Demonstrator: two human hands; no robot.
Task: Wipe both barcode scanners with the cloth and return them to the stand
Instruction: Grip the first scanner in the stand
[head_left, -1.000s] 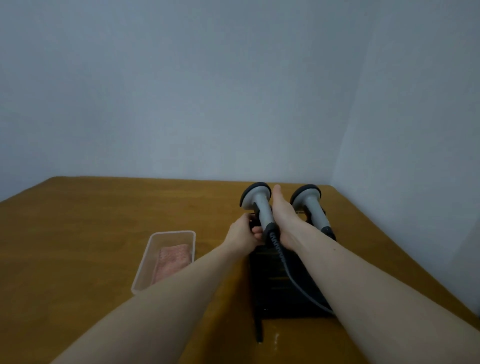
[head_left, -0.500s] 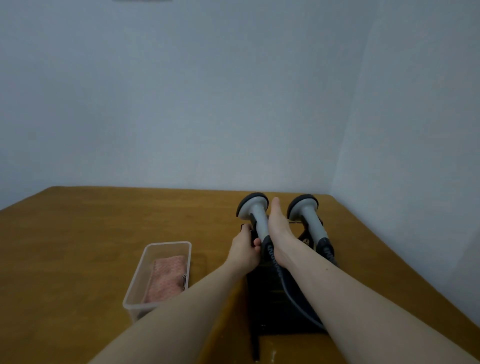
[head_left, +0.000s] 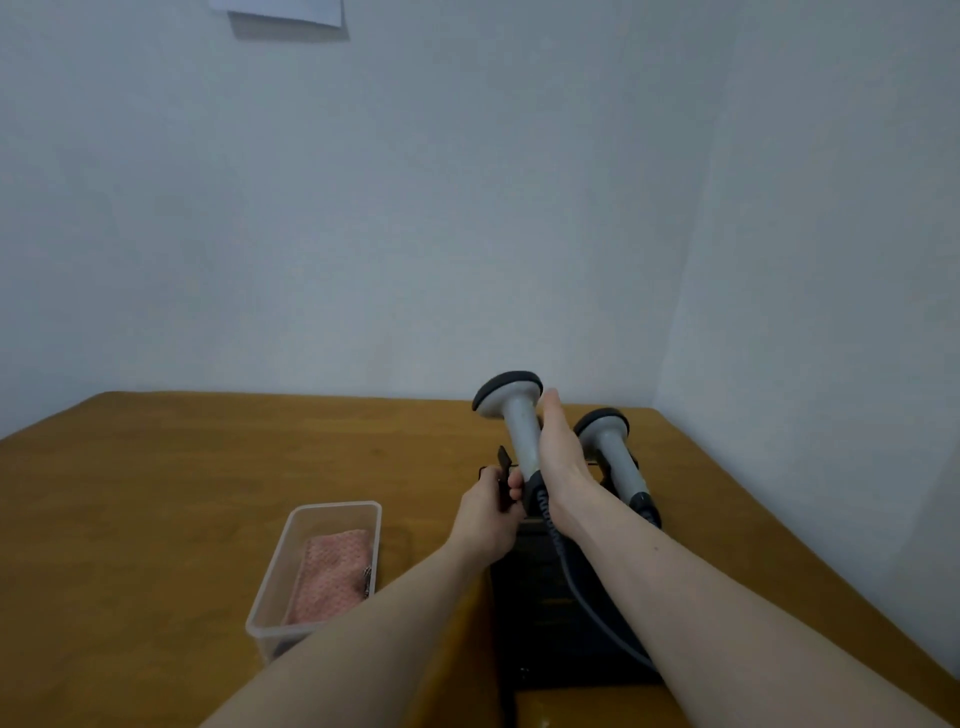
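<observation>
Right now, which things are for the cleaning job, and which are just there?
For the job:
near scanner, in the right hand
far scanner, on the stand
left hand, on the stand
cloth, in the tub

Just there:
table
paper on the wall

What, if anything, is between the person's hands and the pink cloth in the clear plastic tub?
Nothing visible blocks it. The pink textured cloth lies in the open-topped clear plastic tub, left of the left hand. Both hands are occupied: the right hand grips the nearer grey barcode scanner.
</observation>
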